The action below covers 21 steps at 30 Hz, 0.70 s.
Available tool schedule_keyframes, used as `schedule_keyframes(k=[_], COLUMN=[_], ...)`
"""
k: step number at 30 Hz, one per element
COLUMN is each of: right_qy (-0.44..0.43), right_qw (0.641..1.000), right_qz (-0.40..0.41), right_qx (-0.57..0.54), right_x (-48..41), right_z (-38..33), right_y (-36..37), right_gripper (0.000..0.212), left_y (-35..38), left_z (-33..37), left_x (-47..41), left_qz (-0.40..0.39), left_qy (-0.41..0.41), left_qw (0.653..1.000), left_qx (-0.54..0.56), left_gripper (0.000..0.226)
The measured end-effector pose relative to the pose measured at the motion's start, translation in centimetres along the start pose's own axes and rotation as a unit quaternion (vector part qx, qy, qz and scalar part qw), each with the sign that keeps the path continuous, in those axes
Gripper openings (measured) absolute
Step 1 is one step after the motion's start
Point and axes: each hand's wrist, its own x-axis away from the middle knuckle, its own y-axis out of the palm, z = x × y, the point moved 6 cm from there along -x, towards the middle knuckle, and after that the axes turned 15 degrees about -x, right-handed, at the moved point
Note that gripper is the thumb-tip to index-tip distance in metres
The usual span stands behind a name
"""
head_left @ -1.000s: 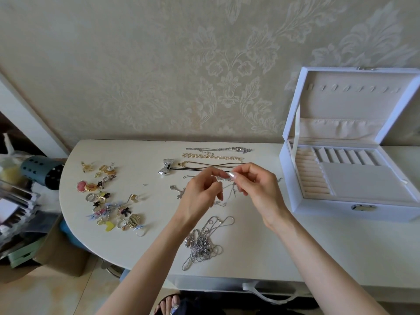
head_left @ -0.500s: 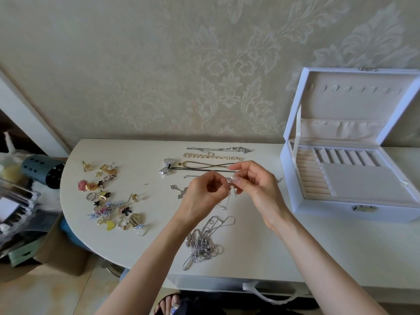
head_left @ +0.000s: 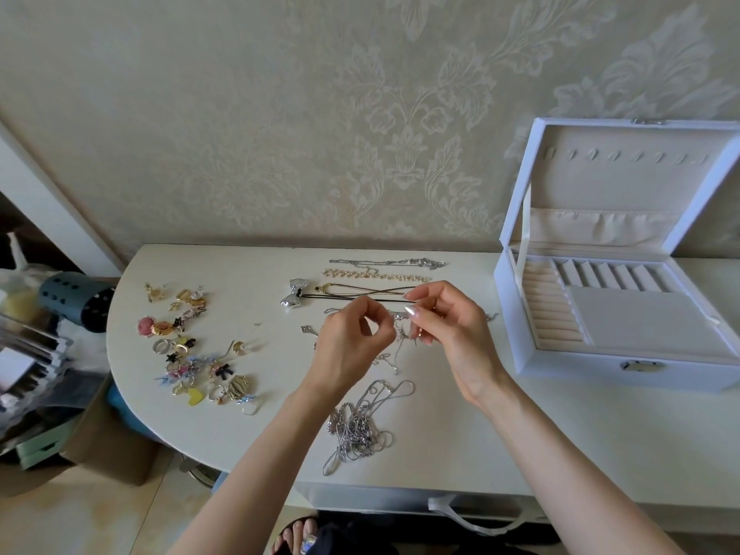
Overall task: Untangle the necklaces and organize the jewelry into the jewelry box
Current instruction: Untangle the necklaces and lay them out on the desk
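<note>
Right of the grip, we find the open white jewelry box point(head_left: 580, 368) on the pale desk point(head_left: 520, 434), its ring rolls and slots showing only cream lining. The left hand point(head_left: 352, 346) and right hand point(head_left: 452, 330) each have a grip pinched on the thin silver chain point(head_left: 401, 337), lifted between them. Nearer than the grip lies a tangled silver chain pile point(head_left: 356, 426). Beyond it lie straightened necklaces point(head_left: 376, 274), and far left are mixed earrings and rings point(head_left: 192, 346).

Shiny metal chains point(head_left: 356, 428) on smooth matt tabletop point(head_left: 248, 274); jewelry box point(head_left: 560, 366) glossy white ext., cloth-lined int.
</note>
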Motion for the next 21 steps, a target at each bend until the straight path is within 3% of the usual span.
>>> schedule_keyframes(k=[8, 21], right_qy=[0.000, -0.022], right_qw=[1.000, 0.998], right_qz=[0.021, 0.044], right_qx=[0.011, 0.027], right_x=[0.0, -0.2], right_z=[0.0, -0.3], right_y=[-0.4, -0.4], right_gripper=[0.014, 0.013], left_y=[0.3, 1.7], left_z=[0.5, 0.9], left_x=[0.2, 0.7], left_qz=[-0.063, -0.133], left_qy=[-0.068, -0.067], left_qw=[0.964, 0.935], left_qx=[0.250, 0.322], left_gripper=[0.018, 0.019])
